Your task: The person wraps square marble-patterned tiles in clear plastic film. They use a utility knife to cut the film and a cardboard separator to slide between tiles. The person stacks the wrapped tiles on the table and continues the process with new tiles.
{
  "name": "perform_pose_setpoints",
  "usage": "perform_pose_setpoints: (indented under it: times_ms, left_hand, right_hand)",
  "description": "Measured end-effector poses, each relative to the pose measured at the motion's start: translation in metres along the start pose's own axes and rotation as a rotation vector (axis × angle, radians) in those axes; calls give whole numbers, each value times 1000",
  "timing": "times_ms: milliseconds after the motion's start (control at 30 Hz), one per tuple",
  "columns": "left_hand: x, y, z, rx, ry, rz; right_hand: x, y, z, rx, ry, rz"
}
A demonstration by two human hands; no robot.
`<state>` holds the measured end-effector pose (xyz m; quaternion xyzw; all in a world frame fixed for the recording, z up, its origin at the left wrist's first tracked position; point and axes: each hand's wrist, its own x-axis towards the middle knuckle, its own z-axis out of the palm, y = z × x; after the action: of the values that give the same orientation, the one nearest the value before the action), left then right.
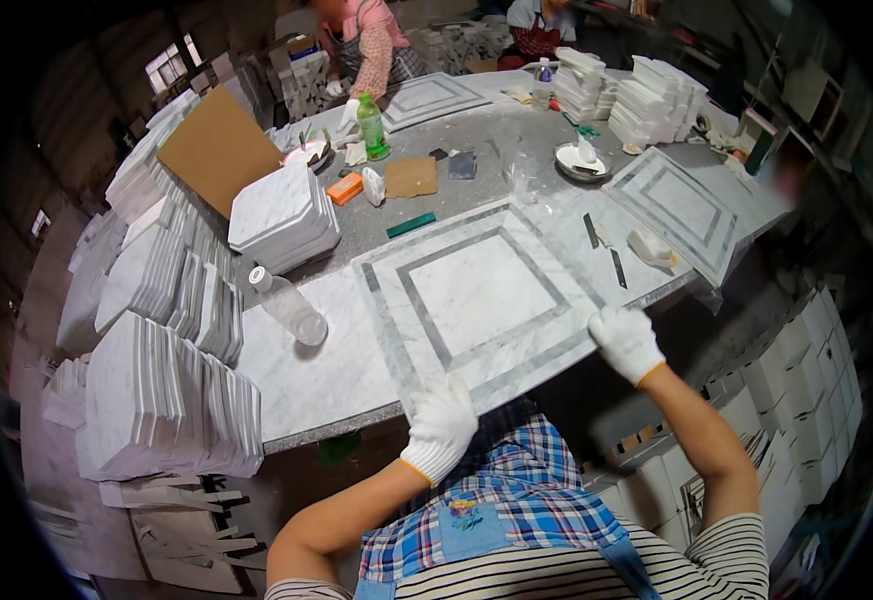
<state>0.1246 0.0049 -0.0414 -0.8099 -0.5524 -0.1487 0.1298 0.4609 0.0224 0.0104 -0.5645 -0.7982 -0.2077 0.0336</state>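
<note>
A square marble panel [484,292], white with grey inlaid bands, lies at the worktable's near edge, its front side reaching out past it. My left hand [441,425], in a white knitted glove, grips its near left corner. At the near right corner my right hand [627,343], gloved alike, is closed round the edge. Both hands' fingertips are partly hidden by the panel. A clear plastic bottle [292,308] stands to its left. On the right are a dark flat blade [618,269] and a white cloth-like lump [652,249].
Stacked marble tiles [172,395] line the left side, with more piles [657,98] at the far right. A second inlaid panel [674,212] lies right. Beyond my panel are a green bottle [372,127], orange box [345,189] and metal bowl [582,163]. Two people work across the table.
</note>
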Motion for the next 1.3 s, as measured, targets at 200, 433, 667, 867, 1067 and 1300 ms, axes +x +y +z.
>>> perform_pose_setpoints:
  times_ms: [200,433,667,867,1067,1300]
  left_hand:
    - [-36,-45,17,192,91,277]
    - [-54,-73,-9,152,59,384]
    - [-55,-105,-22,69,57,454]
    - [-41,-117,-23,68,75,491]
    - [-37,-118,-25,47,34,439]
    - [-22,-128,-61,-197,-219,380]
  right_hand:
    - [-32,-54,27,72,26,102]
    - [-58,-90,-2,212,17,97]
    - [-49,-101,-45,374,-289,115]
    - [-51,-83,-25,714,-131,632]
    - [-60,-87,22,1265,-198,995]
    - [-70,-91,49,1517,-109,1035]
